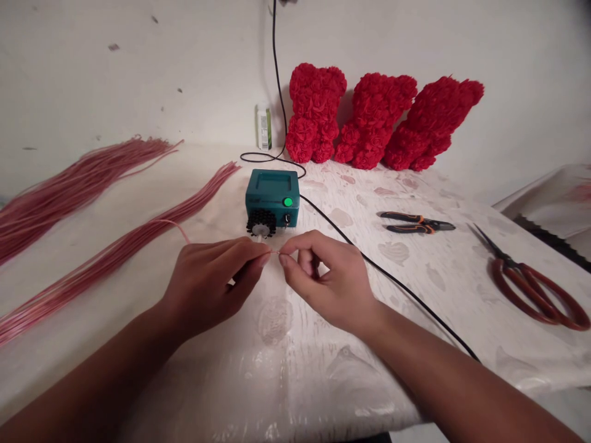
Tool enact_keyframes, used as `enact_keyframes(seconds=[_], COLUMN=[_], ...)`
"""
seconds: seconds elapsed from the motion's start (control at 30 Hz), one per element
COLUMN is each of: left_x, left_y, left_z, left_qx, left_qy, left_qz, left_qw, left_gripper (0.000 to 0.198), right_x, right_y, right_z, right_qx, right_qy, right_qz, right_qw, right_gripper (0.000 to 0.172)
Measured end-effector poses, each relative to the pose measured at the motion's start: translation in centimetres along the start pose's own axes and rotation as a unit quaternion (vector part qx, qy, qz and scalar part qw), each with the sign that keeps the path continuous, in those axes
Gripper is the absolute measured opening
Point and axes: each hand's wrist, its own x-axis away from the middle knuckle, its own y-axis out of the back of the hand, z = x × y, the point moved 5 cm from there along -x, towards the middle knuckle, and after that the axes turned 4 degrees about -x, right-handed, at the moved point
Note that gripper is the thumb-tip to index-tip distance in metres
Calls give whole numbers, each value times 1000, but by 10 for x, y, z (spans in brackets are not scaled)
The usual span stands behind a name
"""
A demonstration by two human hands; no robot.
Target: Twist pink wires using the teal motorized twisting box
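My left hand (212, 286) and my right hand (327, 277) meet in front of me, and each pinches a thin pink strand (275, 252) between thumb and fingers. From my left hand the strand curves up and away toward a long bundle of pink strands (120, 258). Just beyond my fingertips stands a small teal box (272, 198) with a green button (288, 202). A black finned wheel (261, 223) sits on its front, close to my left fingertips.
A second pink bundle (78, 184) lies at far left on the white patterned tablecloth (277, 381). A black cable (392, 277) runs from the box toward the front right. Orange-handled pliers (415, 222), red-handled scissors (530, 292), several red flower-covered bear figures (373, 120) and a small bottle (264, 128) stand around.
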Motion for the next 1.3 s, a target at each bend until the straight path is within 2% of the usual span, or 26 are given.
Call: enact_keyframes(seconds=[0.27, 0.53, 0.67, 0.77, 0.9, 1.0, 1.13, 1.3], left_x=[-2, 0, -2, -2, 2, 4, 6, 7], left_y=[0, 1, 1, -2, -6, -8, -11, -16], left_z=[0, -2, 0, 4, 6, 5, 5, 6], left_qx=[17, 17, 87, 179, 296, 377, 423, 474], left_qy=[35, 41, 108, 190, 259, 260, 261, 285], left_qz=[19, 10, 28, 58, 99, 126, 140, 151], left_qw=[999, 999, 990, 964, 914, 880, 856, 819], left_gripper=[11, 9, 13, 16, 21, 27, 29, 29], right_x=[0, 0, 0, -1, -3, -4, -3, -3], right_y=[-2, -1, 0, 1, 1, -1, -1, -1], right_z=[-3, -2, -1, 1, 3, 4, 6, 2], right_qx=[-89, -94, -122, -140, -131, -122, -139, -148], right_qy=[-48, -43, -41, -38, -35, -6, 45, 2], right_qz=[-25, -37, -37, -33, -8, 12, 5, -7], right_qw=[995, 994, 991, 989, 991, 992, 989, 989], right_gripper=[5, 5, 6, 8, 25, 22, 12, 9])
